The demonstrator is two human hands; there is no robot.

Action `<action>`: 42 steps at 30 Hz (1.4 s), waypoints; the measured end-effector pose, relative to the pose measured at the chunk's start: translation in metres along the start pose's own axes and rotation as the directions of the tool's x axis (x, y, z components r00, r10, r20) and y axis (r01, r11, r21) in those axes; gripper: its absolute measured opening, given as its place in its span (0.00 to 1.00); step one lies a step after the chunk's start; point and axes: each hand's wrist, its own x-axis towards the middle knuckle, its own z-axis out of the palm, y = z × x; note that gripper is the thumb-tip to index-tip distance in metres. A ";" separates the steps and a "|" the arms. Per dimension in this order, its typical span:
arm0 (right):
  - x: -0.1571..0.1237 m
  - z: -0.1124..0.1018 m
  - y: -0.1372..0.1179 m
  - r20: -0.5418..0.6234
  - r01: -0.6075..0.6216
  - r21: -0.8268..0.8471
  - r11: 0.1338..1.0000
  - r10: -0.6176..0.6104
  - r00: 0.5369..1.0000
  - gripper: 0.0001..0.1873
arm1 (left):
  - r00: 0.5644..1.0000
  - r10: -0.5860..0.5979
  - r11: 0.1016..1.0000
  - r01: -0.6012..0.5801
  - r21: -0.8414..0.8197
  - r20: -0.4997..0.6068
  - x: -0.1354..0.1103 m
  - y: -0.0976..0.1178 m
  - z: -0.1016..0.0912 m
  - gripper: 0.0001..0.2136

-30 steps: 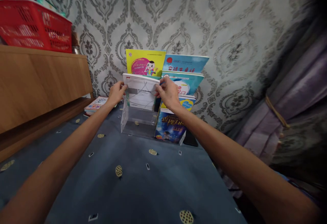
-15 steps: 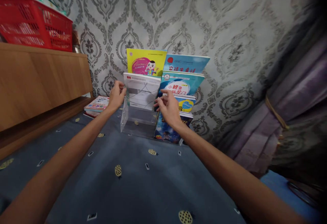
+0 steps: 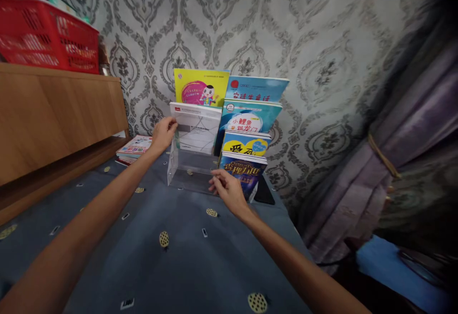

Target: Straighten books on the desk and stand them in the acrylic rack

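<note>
A clear stepped rack (image 3: 193,181) stands on the cloth, holding books in two columns. My left hand (image 3: 163,134) has its fingers curled in at the left edge of a white book (image 3: 197,130), with a yellow book (image 3: 201,87) behind it. My right hand (image 3: 231,191) is low at the rack's front, fingers loosely bent and apart, beside the lower left of a dark blue book (image 3: 245,166); no held thing shows in it. Above the dark blue book rise a blue-and-yellow book (image 3: 246,143), a teal book (image 3: 252,116) and a light blue book (image 3: 256,88).
A small pile of books (image 3: 134,148) lies left of the rack, near a wooden cabinet (image 3: 60,113) with a red basket (image 3: 50,35) on top. Behind the rack is a patterned wall (image 3: 315,66). A tied purple curtain (image 3: 361,190) hangs at the right. A flat black object (image 3: 265,192) lies right of the rack.
My right hand has moved down from beside the white book to the rack's front, uncovering the covers of the two lower right books. My left hand stays by the white book's left edge.
</note>
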 end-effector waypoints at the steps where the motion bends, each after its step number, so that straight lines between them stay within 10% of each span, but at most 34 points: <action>1: -0.004 0.000 0.004 -0.002 -0.015 0.011 1.000 0.015 1.000 0.12 | 1.000 0.005 1.000 -0.005 0.021 -0.018 0.000 0.000 0.001 0.06; 16: -0.065 0.036 0.053 0.039 -0.204 0.112 0.973 0.201 0.979 0.12 | 0.998 0.026 0.997 -0.023 0.067 -0.049 0.003 0.000 0.003 0.06; 42: -0.070 0.038 0.068 0.078 -0.249 0.149 0.957 0.240 0.968 0.15 | 0.999 0.042 0.973 -0.038 0.228 -0.015 -0.004 0.000 -0.004 0.09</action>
